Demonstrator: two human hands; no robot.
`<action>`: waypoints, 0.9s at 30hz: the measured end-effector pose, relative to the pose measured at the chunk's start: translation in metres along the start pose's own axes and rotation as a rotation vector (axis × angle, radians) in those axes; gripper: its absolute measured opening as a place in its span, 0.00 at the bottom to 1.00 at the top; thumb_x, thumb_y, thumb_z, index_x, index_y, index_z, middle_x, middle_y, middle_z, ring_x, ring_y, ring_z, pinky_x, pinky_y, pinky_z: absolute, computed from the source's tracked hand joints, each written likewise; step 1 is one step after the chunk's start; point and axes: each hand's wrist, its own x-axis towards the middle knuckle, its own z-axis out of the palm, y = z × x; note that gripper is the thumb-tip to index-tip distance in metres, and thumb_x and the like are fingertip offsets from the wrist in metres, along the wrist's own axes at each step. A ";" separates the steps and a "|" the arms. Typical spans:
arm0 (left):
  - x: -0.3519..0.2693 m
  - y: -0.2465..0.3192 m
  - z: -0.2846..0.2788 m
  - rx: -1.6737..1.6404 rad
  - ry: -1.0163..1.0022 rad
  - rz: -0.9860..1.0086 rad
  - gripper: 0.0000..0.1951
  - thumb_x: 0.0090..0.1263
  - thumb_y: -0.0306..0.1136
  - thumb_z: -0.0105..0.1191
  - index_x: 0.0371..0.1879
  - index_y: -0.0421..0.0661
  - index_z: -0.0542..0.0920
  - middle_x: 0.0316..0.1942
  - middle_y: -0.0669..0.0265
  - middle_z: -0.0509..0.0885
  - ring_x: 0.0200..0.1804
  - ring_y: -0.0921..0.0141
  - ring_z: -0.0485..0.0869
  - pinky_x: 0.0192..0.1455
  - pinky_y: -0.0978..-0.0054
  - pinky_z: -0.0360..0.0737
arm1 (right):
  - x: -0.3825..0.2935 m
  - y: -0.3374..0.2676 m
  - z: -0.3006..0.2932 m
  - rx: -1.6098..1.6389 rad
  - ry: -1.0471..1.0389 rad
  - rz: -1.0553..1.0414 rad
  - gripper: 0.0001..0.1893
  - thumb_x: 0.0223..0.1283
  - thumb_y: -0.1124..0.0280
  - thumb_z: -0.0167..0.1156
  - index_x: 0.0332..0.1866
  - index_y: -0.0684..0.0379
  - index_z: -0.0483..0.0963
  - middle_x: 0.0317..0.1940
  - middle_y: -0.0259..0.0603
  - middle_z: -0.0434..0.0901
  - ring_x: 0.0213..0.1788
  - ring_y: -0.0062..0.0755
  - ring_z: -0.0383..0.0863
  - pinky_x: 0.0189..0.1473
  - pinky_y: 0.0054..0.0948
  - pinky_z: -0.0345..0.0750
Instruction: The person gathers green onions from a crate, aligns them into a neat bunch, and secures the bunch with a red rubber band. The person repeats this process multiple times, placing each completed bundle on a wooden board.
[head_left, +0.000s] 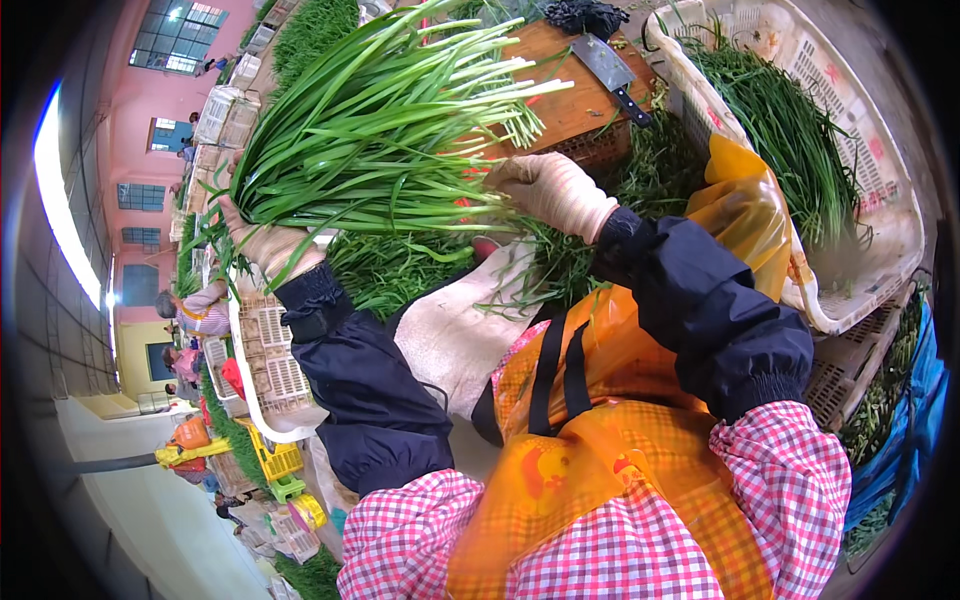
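A large bunch of garlic chives (360, 142) spreads out in front of me, its green leaves to the left and pale stem ends to the right. My left hand (270, 240), in a light knit glove, grips the leafy end from below; leaves hide some of its fingers. At the lower stem ends my right hand (555, 191), gloved alike, has its fingers pinched together on the stalks. Just beyond that hand, a cleaver (604, 64) with a black handle lies on a wooden board (544, 49). Loose chive leaves (397, 274) lie below the bunch.
A white plastic crate (885, 180) at the right holds more chives (787, 135). Black plastic (585, 16) lies at the board's far edge. Another white crate (277, 360) stands by my left forearm. Other people (199, 311) are among crates at the far left.
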 end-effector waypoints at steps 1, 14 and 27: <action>-0.002 -0.001 0.001 0.024 -0.002 0.022 0.28 0.67 0.43 0.58 0.65 0.44 0.75 0.63 0.58 0.80 0.66 0.58 0.76 0.71 0.47 0.69 | 0.001 -0.001 -0.001 0.035 -0.003 -0.001 0.12 0.65 0.68 0.63 0.52 0.55 0.82 0.35 0.50 0.86 0.37 0.41 0.86 0.44 0.33 0.81; 0.015 -0.014 0.009 0.005 -0.241 -0.074 0.24 0.68 0.43 0.59 0.56 0.38 0.79 0.55 0.57 0.84 0.60 0.60 0.80 0.70 0.49 0.71 | 0.014 -0.023 0.015 0.098 -0.279 0.131 0.18 0.58 0.58 0.64 0.48 0.60 0.82 0.27 0.44 0.84 0.27 0.38 0.84 0.32 0.34 0.79; 0.012 -0.022 0.048 0.241 -0.200 -0.160 0.11 0.68 0.32 0.57 0.38 0.35 0.82 0.44 0.49 0.86 0.52 0.53 0.84 0.62 0.51 0.79 | -0.014 -0.015 0.026 0.547 -0.315 0.393 0.09 0.57 0.62 0.70 0.33 0.56 0.82 0.22 0.30 0.81 0.24 0.20 0.77 0.28 0.26 0.75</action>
